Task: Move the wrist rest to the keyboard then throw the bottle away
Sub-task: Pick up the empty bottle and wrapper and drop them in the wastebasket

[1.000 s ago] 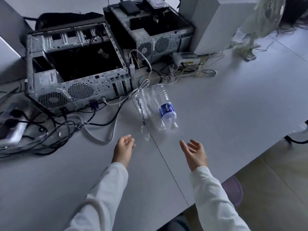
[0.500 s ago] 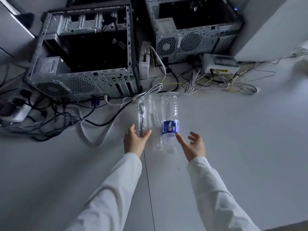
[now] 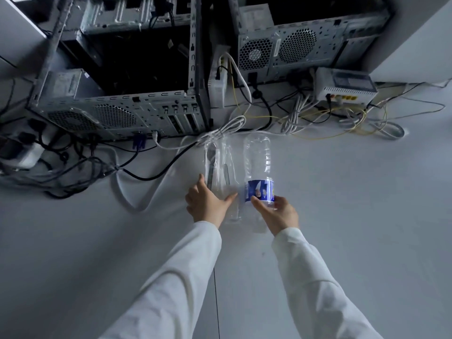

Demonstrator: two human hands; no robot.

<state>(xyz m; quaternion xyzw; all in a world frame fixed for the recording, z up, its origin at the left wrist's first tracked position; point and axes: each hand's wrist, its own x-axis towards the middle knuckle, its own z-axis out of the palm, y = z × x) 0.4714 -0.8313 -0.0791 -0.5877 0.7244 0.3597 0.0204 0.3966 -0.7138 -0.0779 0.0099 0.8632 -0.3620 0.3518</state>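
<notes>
The bottle (image 3: 258, 165) lies on its side on the white table (image 3: 342, 192), clear plastic with a blue label band, its base pointing away from you toward the computer cases. Your right hand (image 3: 278, 214) is on its near end — thumb up against the label on one side, fingers curling over the other, so the grip is closing around the bottle, though you cannot tell whether it is firmly clamped. The bottle's neck end is hidden under that hand.

Just to the left of the bottle, touching or nearly touching it, is a clear plastic wrapper (image 3: 219, 165) with slim utensils inside. Your left hand (image 3: 206, 204) rests on the wrapper's near end, thumb spread toward the bottle and fingers flat along the far edge — open, pressing rather than gripping.

Beyond both hands stand two open computer cases (image 3: 127, 77), with a tangle of cables (image 3: 73, 167) off to the left of your left hand.
</notes>
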